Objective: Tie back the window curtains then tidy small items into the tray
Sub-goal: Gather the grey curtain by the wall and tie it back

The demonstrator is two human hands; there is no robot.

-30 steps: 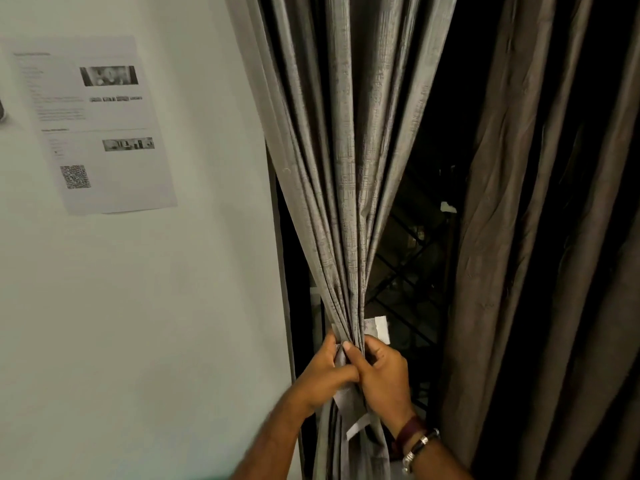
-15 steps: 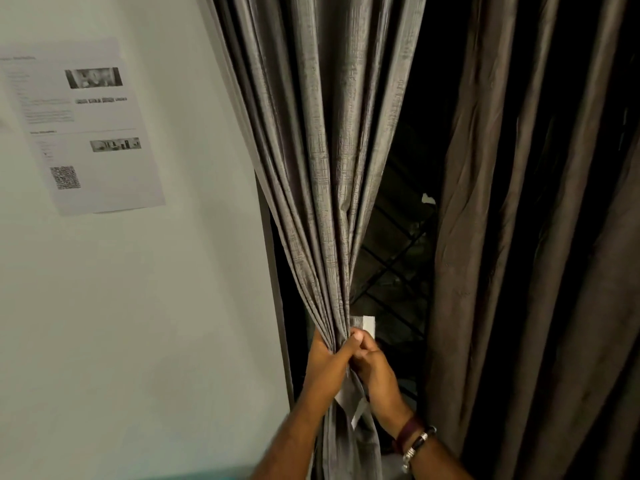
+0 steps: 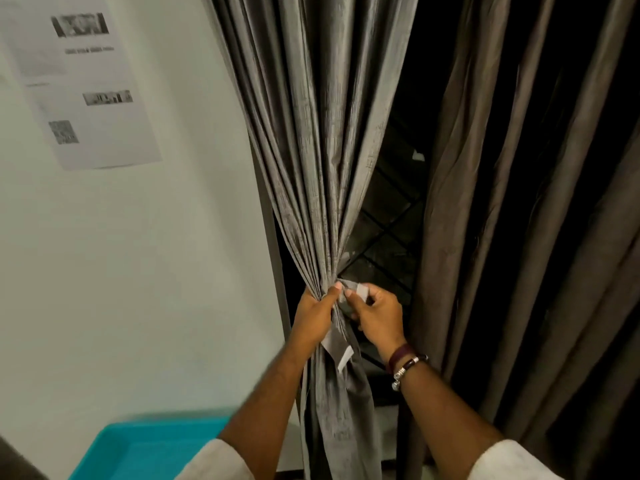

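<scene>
cinching the left curtain (image 3: 311, 161) at its gathered waist: left hand (image 3: 313, 318) fisted round the bunch, right hand (image 3: 375, 315) pinching the tie strap (image 3: 353, 293) just beside it. best pull the strap snug before fastening. teal tray (image 3: 138, 448) lower left; right curtain (image 3: 519, 237) hangs loose, untied.

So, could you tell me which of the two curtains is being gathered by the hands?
The lighter grey textured curtain beside the white wall; both hands pinch it into a bunch. The darker brown curtain hangs loose, untouched.
</scene>
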